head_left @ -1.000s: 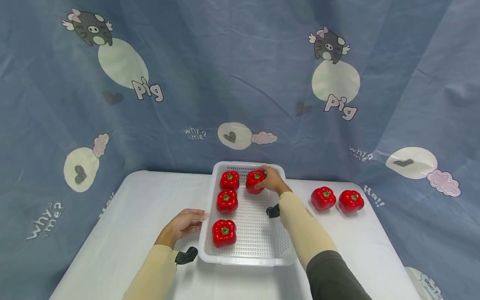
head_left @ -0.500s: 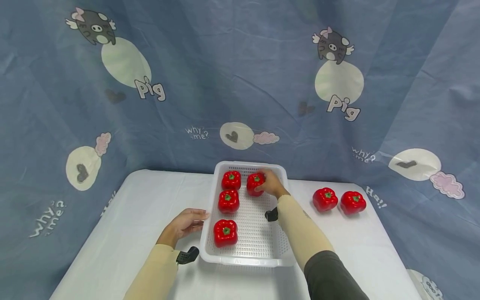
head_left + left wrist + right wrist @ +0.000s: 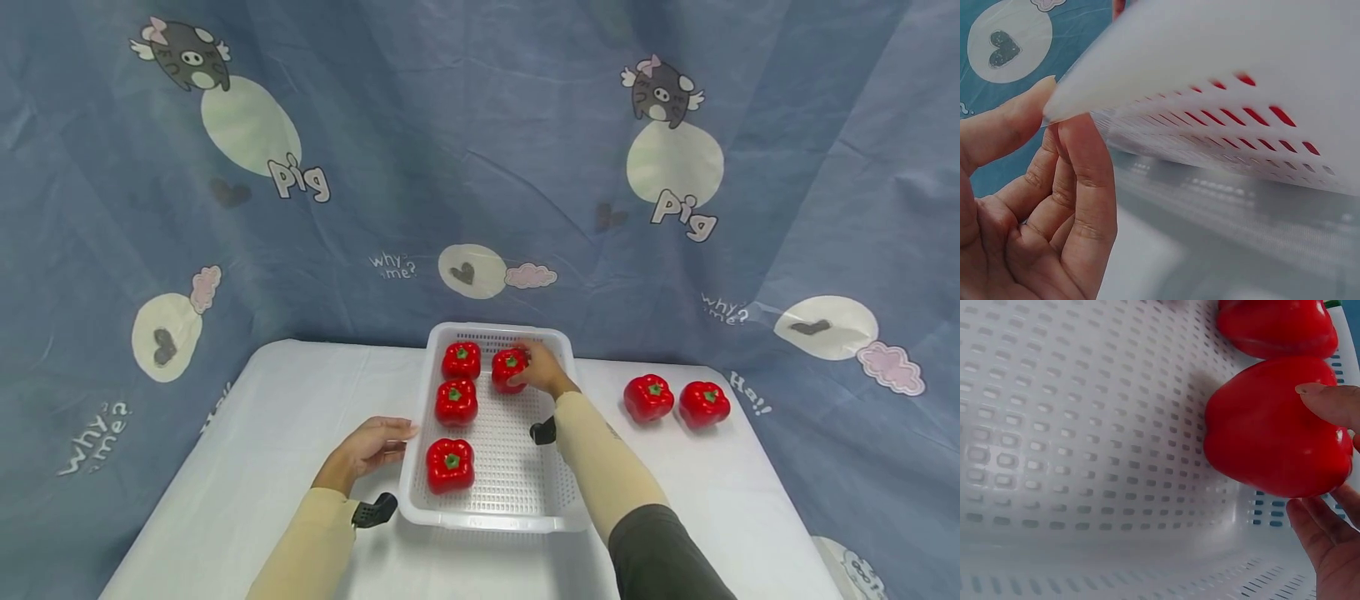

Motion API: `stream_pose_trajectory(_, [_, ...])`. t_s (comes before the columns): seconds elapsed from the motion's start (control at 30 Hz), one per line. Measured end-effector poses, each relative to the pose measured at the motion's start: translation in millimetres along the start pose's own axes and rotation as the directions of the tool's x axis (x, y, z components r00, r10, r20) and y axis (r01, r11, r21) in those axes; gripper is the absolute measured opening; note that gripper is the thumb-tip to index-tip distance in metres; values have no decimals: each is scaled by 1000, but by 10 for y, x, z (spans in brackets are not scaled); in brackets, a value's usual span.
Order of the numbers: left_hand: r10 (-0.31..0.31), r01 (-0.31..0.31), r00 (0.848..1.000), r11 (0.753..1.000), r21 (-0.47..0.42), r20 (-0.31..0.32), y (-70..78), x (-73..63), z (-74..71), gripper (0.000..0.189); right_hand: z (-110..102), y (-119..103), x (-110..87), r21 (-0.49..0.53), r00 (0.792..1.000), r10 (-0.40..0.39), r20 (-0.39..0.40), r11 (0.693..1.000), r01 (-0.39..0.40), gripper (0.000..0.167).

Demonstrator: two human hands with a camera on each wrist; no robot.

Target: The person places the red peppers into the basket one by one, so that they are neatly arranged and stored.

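A white perforated plastic basket [image 3: 491, 523] stands on the table with several red bell peppers in it. My right hand [image 3: 542, 367] grips one bell pepper [image 3: 508, 371] near the basket's far end, thumb on one side and fingers on the other. In the right wrist view this pepper [image 3: 1272, 428] sits low over the basket floor, close beside another pepper [image 3: 1279, 328]. My left hand [image 3: 375, 446] pinches the basket's left rim; the left wrist view shows thumb and fingers [image 3: 1088, 187] meeting at the rim's edge. Three more peppers line the basket's left side, one of them a nearer pepper [image 3: 450, 466].
Two red bell peppers lie on the white table [image 3: 300, 400] to the right of the basket, one pepper [image 3: 648, 397] beside the other [image 3: 703, 404]. A blue printed cloth [image 3: 480, 167] hangs behind and around the table.
My right hand has lowered slightly, with the gripped bell pepper at the basket's far end. My left hand stays at the rim, and the other peppers have not moved.
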State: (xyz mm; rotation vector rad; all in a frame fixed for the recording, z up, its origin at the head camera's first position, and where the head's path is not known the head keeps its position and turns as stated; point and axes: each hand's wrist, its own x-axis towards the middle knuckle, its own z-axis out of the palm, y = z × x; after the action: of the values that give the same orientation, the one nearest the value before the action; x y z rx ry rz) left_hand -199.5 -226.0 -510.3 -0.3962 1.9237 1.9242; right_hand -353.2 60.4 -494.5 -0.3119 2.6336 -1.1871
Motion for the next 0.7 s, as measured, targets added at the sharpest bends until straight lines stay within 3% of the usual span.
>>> stream_pose_trajectory(0.4, [2, -2, 1000, 1000, -2, 11, 9, 6, 19, 40, -205, -33, -168, -3, 999, -33, 6, 999, 33, 70])
stream_pose_trajectory(0.7, [-18, 19, 1000, 1000, 10, -10, 12, 14, 8, 47, -431, 53, -317, 139, 999, -32, -18, 990, 34, 65])
